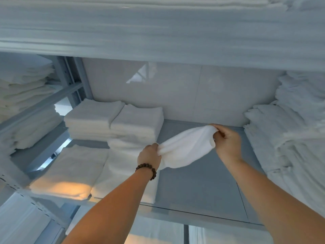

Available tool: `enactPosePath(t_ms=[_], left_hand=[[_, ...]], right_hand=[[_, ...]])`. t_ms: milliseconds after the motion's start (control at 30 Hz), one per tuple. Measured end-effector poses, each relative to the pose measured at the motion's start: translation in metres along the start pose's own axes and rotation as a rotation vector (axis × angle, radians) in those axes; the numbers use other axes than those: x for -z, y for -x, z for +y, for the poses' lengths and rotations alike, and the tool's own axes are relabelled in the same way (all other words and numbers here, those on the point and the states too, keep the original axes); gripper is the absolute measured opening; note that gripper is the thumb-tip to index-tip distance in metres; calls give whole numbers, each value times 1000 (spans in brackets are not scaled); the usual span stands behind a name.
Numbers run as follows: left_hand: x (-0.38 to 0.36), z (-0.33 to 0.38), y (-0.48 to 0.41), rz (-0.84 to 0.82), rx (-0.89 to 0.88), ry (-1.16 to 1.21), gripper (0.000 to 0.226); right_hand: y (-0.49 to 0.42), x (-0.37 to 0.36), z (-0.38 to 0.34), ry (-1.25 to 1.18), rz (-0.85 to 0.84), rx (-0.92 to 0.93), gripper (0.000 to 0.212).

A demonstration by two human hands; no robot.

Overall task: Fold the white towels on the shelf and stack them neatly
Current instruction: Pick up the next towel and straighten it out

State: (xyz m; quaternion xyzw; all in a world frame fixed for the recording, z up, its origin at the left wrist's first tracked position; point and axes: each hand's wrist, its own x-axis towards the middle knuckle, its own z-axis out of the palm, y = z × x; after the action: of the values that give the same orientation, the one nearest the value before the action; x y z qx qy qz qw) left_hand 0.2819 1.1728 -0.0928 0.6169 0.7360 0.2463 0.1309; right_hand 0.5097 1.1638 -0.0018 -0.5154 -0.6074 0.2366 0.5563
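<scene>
A white towel (185, 149) hangs stretched between both hands above the grey shelf (202, 187). My left hand (149, 155), with a bead bracelet on its wrist, grips the towel's near left end. My right hand (226, 140) pinches the far right end, a little higher. The cloth sags between them and does not touch the shelf. Folded white towels (114, 120) stand in two stacks at the back left of the shelf. Flatter folded towels (73, 171) lie in front of them near the shelf's front edge.
A tall rough pile of white towels (290, 138) fills the shelf's right side. The upper shelf (158, 32) with more linen hangs low overhead. A metal upright (70, 76) and neighbouring shelves with towels (26, 103) are at the left. The white back wall (193, 90) closes the bay.
</scene>
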Motion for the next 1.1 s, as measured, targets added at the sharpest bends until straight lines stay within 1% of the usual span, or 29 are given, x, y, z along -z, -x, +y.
enactPosePath(t_ms=[167,333,433,467,533,600,633,667,733,833,933,1000,1067,1100], left_hand=[[18,26,-5,71,-108,165,24],[45,89,-14,109,-273,291,36],[44,136,-11,56,-362,350,39],[40,151,-7,33,-406,367,41],[25,176,-3,-43,-482,398,45],[7,193,2,-139,-546,427,45],[-2,197,5,-186,-573,438,44],[-11,198,7,-235,-595,444,41],[-28,194,11,-327,-611,438,35],[-42,182,17,-413,-566,448,34],[-35,179,32,-462,-511,603,37],[-27,183,45,-525,-478,653,40],[-27,183,52,-533,-487,597,42],[-29,180,52,-498,-511,529,39]], right_hand=[[4,27,16,12,85,-70,35],[2,64,8,-39,176,-84,35],[5,87,-1,-90,188,-151,32],[8,94,-2,-66,166,-145,31],[13,107,2,119,119,-135,28],[20,119,10,171,141,-144,13],[23,124,15,176,167,-150,12],[27,128,20,194,186,-161,16],[35,136,29,220,190,-223,15],[45,137,39,247,150,-294,10],[49,128,48,314,112,-299,7],[47,115,47,320,90,-287,7],[44,101,41,280,71,-265,10],[42,94,38,260,57,-257,8]])
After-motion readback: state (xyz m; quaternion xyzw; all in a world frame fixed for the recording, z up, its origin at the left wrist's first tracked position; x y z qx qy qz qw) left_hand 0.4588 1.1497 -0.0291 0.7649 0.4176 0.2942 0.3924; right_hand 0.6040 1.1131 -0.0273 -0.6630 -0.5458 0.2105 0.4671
